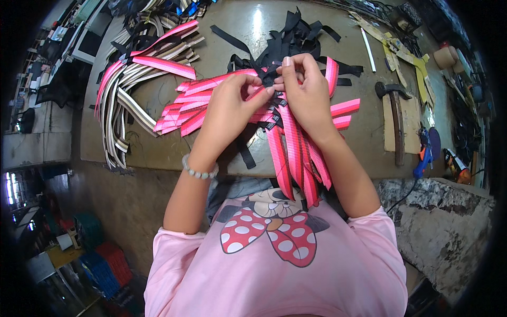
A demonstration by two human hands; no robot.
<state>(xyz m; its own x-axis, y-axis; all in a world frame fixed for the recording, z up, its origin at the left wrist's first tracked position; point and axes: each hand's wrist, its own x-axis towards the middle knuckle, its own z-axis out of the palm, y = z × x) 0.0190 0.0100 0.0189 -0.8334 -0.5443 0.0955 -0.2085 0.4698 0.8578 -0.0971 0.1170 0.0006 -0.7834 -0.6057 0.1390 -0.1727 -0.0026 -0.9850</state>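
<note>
Head view | left hand [229,108] and right hand [306,92] pinch one pink strap [288,132] over table [158,148] | risk: loose hanging straps slide off edge.

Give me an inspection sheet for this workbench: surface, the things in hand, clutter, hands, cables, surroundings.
Surface: grey-brown table, scuffed, glare at the far end.
Job's things: pink straps fanned out under the hands, some hanging over the near edge; black straps heaped behind them.
Clutter: striped beige straps at left; hammer on a board, white stick, wood scraps, blue glue gun at right.
Hands: left hand and right hand meet, both pinching straps at the fingertips.
Cables: dark cord hanging below the glue gun.
Surroundings: stone block at right; crates on the floor at left.
</note>
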